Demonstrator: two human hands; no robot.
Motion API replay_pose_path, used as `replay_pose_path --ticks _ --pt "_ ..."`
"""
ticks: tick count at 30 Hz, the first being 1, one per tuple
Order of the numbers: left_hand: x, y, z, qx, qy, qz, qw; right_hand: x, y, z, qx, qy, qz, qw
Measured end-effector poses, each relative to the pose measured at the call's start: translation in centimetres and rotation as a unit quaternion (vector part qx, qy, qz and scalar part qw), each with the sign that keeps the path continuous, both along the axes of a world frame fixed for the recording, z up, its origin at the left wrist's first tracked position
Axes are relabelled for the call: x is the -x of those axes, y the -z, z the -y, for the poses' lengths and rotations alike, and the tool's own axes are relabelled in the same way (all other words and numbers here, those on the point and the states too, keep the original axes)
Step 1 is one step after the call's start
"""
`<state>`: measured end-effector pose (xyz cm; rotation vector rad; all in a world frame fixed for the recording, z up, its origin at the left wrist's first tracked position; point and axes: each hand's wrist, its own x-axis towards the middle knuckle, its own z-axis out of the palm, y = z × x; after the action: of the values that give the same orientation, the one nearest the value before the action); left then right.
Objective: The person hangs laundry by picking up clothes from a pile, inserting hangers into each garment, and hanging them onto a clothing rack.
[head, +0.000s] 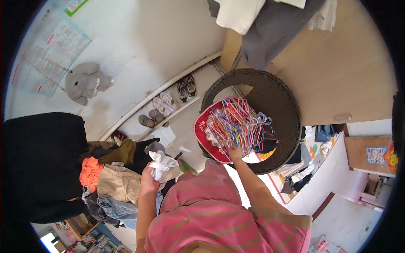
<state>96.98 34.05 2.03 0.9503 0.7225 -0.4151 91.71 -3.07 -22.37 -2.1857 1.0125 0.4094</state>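
In the head view, my left hand is closed around a bunched white cloth. A heap of clothes lies beside it, with beige trousers, an orange garment and blue denim. My right hand is at the near side of many coloured hangers, its fingers touching them or the basin's edge; its exact grip is partly hidden. The hangers lie in a red basin, which rests over a round, dark-rimmed stand or table.
Several pairs of shoes line a ledge along the wall. A black-covered chair back or similar bulky thing stands at the left. Garments hang at the top by a wooden door. More clothes lie at the right.
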Motion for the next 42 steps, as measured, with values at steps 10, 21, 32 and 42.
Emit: replay_pose_path --ticks 10,21,32,42 --pt "1.0 0.2 0.8 -0.052 0.074 -0.089 0.992 -3.8 2.1 -2.6 0.015 0.114 0.008 0.993" --pt "-0.4 -0.4 1.4 -0.083 0.074 -0.058 0.992 -4.1 1.9 -6.0 0.004 0.198 0.019 0.980" --pt "-0.7 -0.7 0.7 -0.118 0.073 -0.057 0.989 -5.9 0.3 -6.6 0.195 0.179 -0.102 0.959" --pt "-3.9 0.8 0.9 -0.187 0.012 0.099 0.977 -4.0 -7.5 -7.2 0.000 0.012 0.054 0.998"
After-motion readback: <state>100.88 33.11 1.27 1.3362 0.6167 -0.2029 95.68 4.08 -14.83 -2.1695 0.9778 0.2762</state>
